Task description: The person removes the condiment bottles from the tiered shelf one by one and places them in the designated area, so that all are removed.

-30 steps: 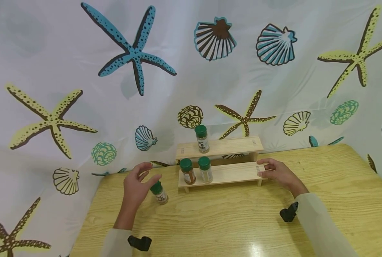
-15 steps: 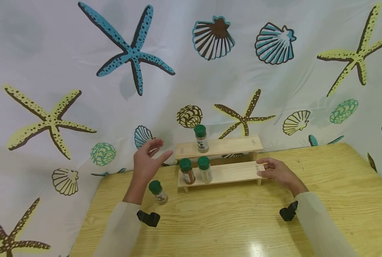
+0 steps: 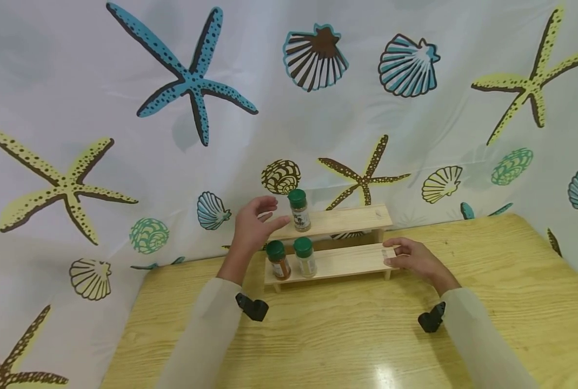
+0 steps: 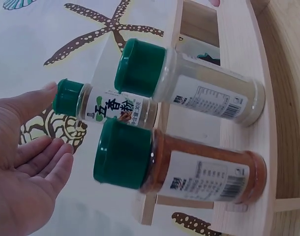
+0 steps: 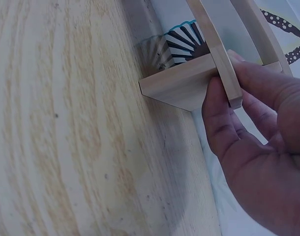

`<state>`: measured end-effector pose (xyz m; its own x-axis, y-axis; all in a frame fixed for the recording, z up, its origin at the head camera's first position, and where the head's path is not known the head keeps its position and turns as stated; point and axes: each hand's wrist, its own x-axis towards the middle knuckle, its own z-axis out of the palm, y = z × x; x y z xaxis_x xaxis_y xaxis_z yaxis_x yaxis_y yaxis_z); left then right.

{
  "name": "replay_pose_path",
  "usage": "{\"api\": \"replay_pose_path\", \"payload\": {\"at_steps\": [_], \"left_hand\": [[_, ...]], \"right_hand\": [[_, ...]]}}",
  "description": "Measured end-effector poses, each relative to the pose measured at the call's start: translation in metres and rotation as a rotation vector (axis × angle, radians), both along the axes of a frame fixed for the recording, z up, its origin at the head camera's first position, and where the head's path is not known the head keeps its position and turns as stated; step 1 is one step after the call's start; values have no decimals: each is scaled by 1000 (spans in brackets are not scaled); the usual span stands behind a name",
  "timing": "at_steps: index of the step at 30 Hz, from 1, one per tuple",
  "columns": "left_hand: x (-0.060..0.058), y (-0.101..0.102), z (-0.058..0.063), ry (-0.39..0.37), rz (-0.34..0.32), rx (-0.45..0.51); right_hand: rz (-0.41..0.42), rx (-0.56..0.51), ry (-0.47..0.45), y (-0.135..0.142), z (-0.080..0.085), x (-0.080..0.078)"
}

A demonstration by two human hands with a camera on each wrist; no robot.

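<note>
A two-tier wooden spice rack (image 3: 349,260) stands at the back of the table. On its upper shelf is a green-capped spice jar (image 3: 300,216). The lower shelf holds a jar of red-brown powder (image 3: 281,267) and a jar of pale powder (image 3: 306,263), both upright. My left hand (image 3: 253,226), fingers loosely bent and thumb apart, is beside the upper jar and holds nothing. In the left wrist view the thumb comes close to that jar's cap (image 4: 68,97); contact is unclear. My right hand (image 5: 263,123) pinches the right end of the lower shelf (image 5: 224,69) between thumb and fingers.
The wooden table (image 3: 337,329) extends in front of the rack and to both sides. Behind it hangs a white cloth (image 3: 269,129) printed with starfish and shells. A black wrist camera (image 3: 252,307) sits on the left sleeve.
My left hand has moved rightward and up from the jar on the table to the upper-shelf jar. Its arm now hides the table jar. The right hand keeps its hold on the rack.
</note>
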<state>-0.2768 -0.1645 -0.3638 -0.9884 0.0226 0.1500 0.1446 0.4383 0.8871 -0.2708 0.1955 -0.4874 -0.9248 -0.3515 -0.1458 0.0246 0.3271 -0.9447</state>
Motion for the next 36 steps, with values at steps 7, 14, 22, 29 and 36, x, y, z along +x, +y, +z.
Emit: {"api": "replay_pose_path", "payload": {"at_steps": [7,14,22,29,36], "left_hand": [[-12,13,2,-46,-16,-47],[-25,24,-3,-56,-38,-109],[-30,38,-8,-69,-17,-135],[-33,40,-13,-91,4,-148],[-32,42,-15,-99,12,-188]], "right_hand": [[0,-4,-9,0,3,1],[-2,-20,-21,-1,4,2],[-4,-1,-4,1,0,0],[-8,-3,-2,1,-1,-1],[-3,-10,-1,2,-2,-2]]}}
